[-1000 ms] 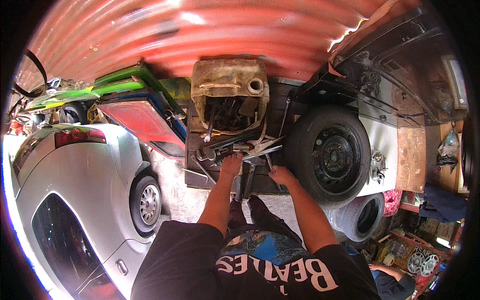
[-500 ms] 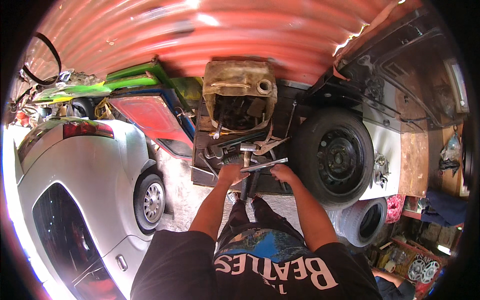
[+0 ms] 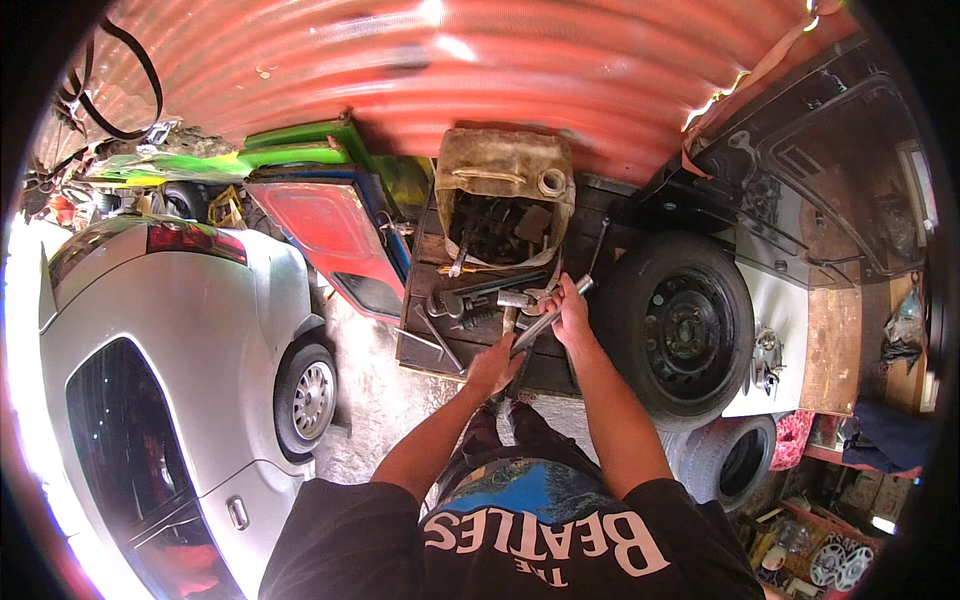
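My left hand (image 3: 493,363) is closed on the lower end of a silver metal bar (image 3: 539,327), just below a hammer (image 3: 512,300). My right hand (image 3: 568,306) grips the same bar near its raised right end, so it lies diagonally. Pliers, wrenches and other dark tools (image 3: 446,303) lie around them on a worn wooden bench (image 3: 432,349). A grimy, cut-open plastic jerrycan (image 3: 500,150) holding dark metal items sits at the back of the bench.
A wheel with tyre (image 3: 680,330) is right of my hands, beside a dark panel (image 3: 820,150) and loose tyres (image 3: 742,455). A silver car (image 3: 140,300) fills the left. Red and green panels (image 3: 310,225) lean before a red corrugated wall (image 3: 560,70).
The bar has swung from a shallow slope to a steep diagonal. My right hand has risen with it, while my left hand has moved right and down. The view has shifted slightly.
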`<state>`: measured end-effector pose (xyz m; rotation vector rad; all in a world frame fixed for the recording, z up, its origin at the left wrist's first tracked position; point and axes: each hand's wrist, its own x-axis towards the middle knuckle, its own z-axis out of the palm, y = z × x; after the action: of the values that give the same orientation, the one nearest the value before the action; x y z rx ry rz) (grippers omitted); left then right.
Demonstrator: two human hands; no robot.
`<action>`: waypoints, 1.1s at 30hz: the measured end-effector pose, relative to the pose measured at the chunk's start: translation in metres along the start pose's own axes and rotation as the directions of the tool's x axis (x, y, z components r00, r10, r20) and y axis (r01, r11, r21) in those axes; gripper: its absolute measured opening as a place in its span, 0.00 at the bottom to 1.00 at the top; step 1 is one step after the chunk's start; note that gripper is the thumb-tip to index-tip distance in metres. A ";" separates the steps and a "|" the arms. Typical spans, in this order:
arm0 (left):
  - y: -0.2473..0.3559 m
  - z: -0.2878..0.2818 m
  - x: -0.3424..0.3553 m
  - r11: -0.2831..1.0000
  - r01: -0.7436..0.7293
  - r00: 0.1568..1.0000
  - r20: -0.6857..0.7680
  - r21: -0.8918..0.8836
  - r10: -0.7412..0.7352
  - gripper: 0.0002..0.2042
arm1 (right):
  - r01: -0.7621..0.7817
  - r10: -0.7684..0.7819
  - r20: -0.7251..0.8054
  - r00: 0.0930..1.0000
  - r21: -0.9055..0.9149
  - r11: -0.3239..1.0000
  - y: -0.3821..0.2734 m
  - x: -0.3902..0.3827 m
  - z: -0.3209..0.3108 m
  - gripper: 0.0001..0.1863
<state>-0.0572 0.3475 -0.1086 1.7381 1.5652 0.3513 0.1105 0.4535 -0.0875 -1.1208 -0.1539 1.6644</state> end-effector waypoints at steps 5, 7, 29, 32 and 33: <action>0.011 -0.002 0.016 0.946 -0.020 1.000 -0.007 -0.325 0.019 0.20 | -0.052 0.076 0.138 0.988 -0.171 0.984 -0.016 -0.006 0.044 0.19; 0.008 -0.006 0.022 0.733 0.230 0.961 0.268 -0.640 -0.068 0.18 | -0.117 0.152 0.187 0.971 -0.187 0.975 -0.016 -0.007 0.054 0.18; 0.055 -0.027 0.080 0.928 0.018 0.959 -0.256 -0.372 -0.121 0.22 | -0.056 0.110 0.046 0.993 -0.633 0.772 -0.013 0.035 0.068 0.19; 0.065 -0.050 0.101 0.829 0.132 0.980 -0.056 -0.543 -0.193 0.19 | 0.022 0.085 0.114 0.990 -0.713 0.701 -0.025 0.045 0.057 0.19; 0.070 -0.058 0.109 0.805 0.120 0.983 -0.042 -0.581 -0.177 0.17 | -0.007 0.123 0.115 0.986 -0.702 0.712 -0.028 0.045 0.050 0.22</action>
<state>-0.0213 0.4726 -0.0516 1.1300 1.4473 0.7536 0.0944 0.5226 -0.0701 -1.5631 -0.9303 1.8041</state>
